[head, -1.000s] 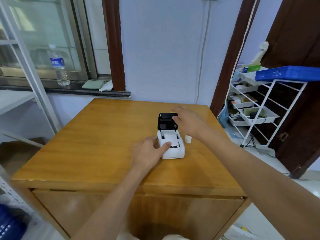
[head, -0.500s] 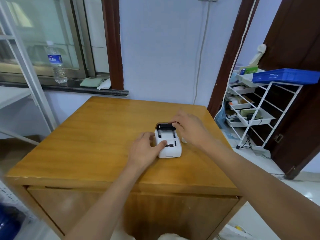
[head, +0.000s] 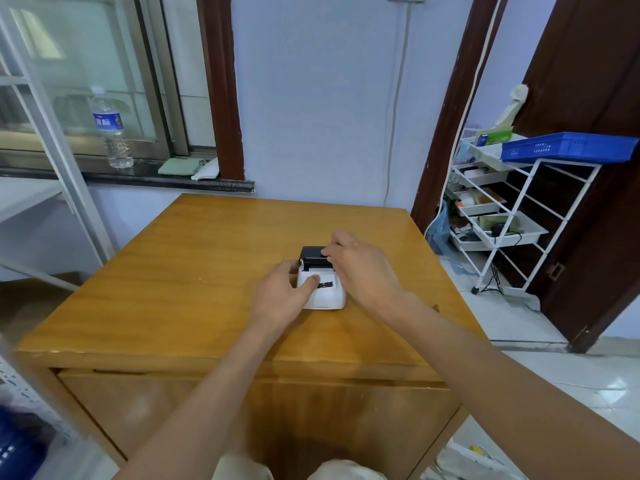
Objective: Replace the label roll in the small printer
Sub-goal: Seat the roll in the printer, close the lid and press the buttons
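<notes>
Black lid (head: 313,255) lowered since earlier, both hands on printer (head: 325,294), roll hidden

Nothing legible anywhere. Upper left of the frame: water bottle (head: 111,128) on the windowsill, with a blue label carrying white characters, too blurred to read. Upper right: green box (head: 493,137) on top of the white rack, printed, but too small to make out. Beside it, blue tray (head: 568,151) with rows of small pale marks along its side, not readable as letters or numbers. Centre: white printer (head: 323,289) with a dark strip on its top face, no readable brand or marking.
</notes>
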A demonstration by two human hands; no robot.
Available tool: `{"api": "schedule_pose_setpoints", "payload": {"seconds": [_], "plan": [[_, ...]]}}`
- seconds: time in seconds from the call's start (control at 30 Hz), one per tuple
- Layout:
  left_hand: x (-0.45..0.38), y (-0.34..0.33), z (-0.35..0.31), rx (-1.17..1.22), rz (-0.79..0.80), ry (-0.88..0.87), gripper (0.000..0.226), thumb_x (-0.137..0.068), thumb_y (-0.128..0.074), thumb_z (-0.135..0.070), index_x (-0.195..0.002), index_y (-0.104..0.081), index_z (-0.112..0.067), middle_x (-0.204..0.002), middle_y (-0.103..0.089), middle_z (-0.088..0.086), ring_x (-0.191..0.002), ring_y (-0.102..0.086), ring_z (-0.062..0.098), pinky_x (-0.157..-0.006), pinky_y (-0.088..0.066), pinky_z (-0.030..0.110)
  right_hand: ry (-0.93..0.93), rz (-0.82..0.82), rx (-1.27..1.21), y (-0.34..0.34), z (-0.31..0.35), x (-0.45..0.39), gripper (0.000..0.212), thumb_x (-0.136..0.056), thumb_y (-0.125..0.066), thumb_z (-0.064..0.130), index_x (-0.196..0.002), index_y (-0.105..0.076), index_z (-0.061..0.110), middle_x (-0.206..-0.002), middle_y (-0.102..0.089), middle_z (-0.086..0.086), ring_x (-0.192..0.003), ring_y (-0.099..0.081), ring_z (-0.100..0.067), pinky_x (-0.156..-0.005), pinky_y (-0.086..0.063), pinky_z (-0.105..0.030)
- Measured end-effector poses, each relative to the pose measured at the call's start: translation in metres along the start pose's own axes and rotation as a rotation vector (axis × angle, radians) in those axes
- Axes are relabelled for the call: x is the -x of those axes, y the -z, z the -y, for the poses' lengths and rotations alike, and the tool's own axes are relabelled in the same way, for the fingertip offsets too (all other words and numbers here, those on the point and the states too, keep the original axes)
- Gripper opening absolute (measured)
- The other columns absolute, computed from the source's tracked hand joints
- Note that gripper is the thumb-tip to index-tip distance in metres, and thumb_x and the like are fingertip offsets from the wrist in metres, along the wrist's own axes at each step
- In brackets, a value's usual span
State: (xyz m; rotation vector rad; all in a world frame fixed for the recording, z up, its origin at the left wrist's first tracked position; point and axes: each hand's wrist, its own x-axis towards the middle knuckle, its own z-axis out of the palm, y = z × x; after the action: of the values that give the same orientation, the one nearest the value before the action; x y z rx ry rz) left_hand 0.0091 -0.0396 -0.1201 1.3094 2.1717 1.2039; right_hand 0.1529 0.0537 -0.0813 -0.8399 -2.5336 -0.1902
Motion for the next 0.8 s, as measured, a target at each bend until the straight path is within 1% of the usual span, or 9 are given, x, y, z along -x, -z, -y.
{"api": "schedule_pose_setpoints", "payload": {"seconds": [0.1, 0.27, 0.37, 0.47, 0.53, 0.6, 0.67, 0.73, 0.8], "plan": [[-0.001, 0.0, 0.002, -0.014, -0.004, -0.009, 0.053, -0.091, -0.065, -0.051, -0.138, -0.06, -0.027, -0.131, -0.069, -0.01, -0.105, -0.069, 0.017, -0.086, -0.055, 0.037, -0.001, -0.006, 0.008, -0.003, -0.002, 0.003, 0.03, -0.093, -0.066, 0.001, -0.121, -0.074, 0.011, -0.109, -0.062, -0.003, -0.095, -0.065, -0.024, -0.063, -0.057, -0.041], [-0.002, -0.001, 0.003, 0.012, 0.019, -0.019, 0.056, -0.091, -0.066, -0.05, -0.141, -0.058, -0.025, -0.134, -0.068, -0.008, -0.109, -0.068, 0.018, -0.091, -0.057, 0.042, 0.004, -0.002, 0.0, -0.007, -0.005, 0.009, 0.03, -0.095, -0.067, 0.003, -0.122, -0.074, 0.011, -0.107, -0.062, -0.002, -0.097, -0.064, -0.022, -0.065, -0.06, -0.044], [0.0, 0.0, 0.003, 0.037, 0.016, -0.028, 0.068, -0.091, -0.06, -0.058, -0.149, -0.049, -0.023, -0.136, -0.066, -0.007, -0.115, -0.067, 0.019, -0.096, -0.055, 0.043, 0.001, -0.01, -0.006, -0.007, -0.004, 0.011, 0.025, -0.102, -0.059, 0.016, -0.123, -0.073, 0.015, -0.109, -0.061, 0.001, -0.101, -0.062, -0.018, -0.066, -0.059, -0.04], [0.001, 0.0, 0.003, 0.05, 0.018, -0.023, 0.069, -0.095, -0.053, -0.063, -0.151, -0.045, -0.022, -0.135, -0.066, -0.005, -0.119, -0.064, 0.02, -0.099, -0.053, 0.041, -0.019, 0.015, -0.061, -0.002, -0.003, 0.008, 0.025, -0.103, -0.054, 0.026, -0.117, -0.074, 0.02, -0.11, -0.062, 0.004, -0.103, -0.061, -0.014, -0.067, -0.057, -0.039], [0.002, 0.0, 0.003, 0.061, 0.02, -0.018, 0.075, -0.09, -0.05, -0.069, -0.149, -0.048, -0.023, -0.137, -0.067, -0.006, -0.121, -0.064, 0.019, -0.101, -0.052, 0.042, -0.063, 0.087, -0.131, 0.003, -0.008, -0.002, 0.018, -0.102, -0.058, 0.028, -0.11, -0.074, 0.023, -0.105, -0.062, 0.006, -0.098, -0.062, -0.015, -0.072, -0.055, -0.038], [0.003, 0.001, 0.002, 0.056, 0.025, -0.015, 0.082, -0.083, -0.046, -0.076, -0.146, -0.051, -0.025, -0.138, -0.066, -0.008, -0.121, -0.064, 0.018, -0.101, -0.052, 0.042, -0.116, 0.2, -0.232, 0.009, -0.014, -0.017, 0.012, -0.098, -0.066, 0.028, -0.106, -0.074, 0.023, -0.1, -0.061, 0.005, -0.094, -0.063, -0.017, -0.082, -0.055, -0.042], [0.004, 0.002, 0.0, 0.073, 0.039, -0.012, 0.092, -0.076, -0.04, -0.085, -0.146, -0.051, -0.027, -0.138, -0.065, -0.008, -0.122, -0.064, 0.019, -0.101, -0.052, 0.042, -0.176, 0.32, -0.263, 0.016, -0.021, -0.031, 0.027, -0.095, -0.073, 0.031, -0.119, -0.069, 0.021, -0.108, -0.059, 0.0, -0.102, -0.06, -0.02, -0.09, -0.051, -0.038], [0.004, 0.003, 0.0, 0.099, 0.054, -0.004, 0.098, -0.073, -0.041, -0.088, -0.149, -0.048, -0.027, -0.14, -0.064, -0.007, -0.122, -0.063, 0.019, -0.1, -0.052, 0.041, -0.24, 0.46, -0.257, 0.02, -0.027, -0.044, 0.048, -0.094, -0.075, 0.038, -0.136, -0.06, 0.021, -0.117, -0.054, -0.003, -0.108, -0.056, -0.02, -0.088, -0.048, -0.034], [0.004, 0.003, 0.001, 0.082, 0.064, -0.005, 0.094, -0.074, -0.052, -0.083, -0.15, -0.048, -0.028, -0.142, -0.062, -0.008, -0.121, -0.063, 0.017, -0.099, -0.053, 0.039, -0.291, 0.638, -0.308, 0.021, -0.031, -0.057, 0.053, -0.096, -0.073, 0.039, -0.142, -0.057, 0.019, -0.12, -0.058, -0.005, -0.103, -0.057, -0.021, -0.075, -0.052, -0.029]]}}
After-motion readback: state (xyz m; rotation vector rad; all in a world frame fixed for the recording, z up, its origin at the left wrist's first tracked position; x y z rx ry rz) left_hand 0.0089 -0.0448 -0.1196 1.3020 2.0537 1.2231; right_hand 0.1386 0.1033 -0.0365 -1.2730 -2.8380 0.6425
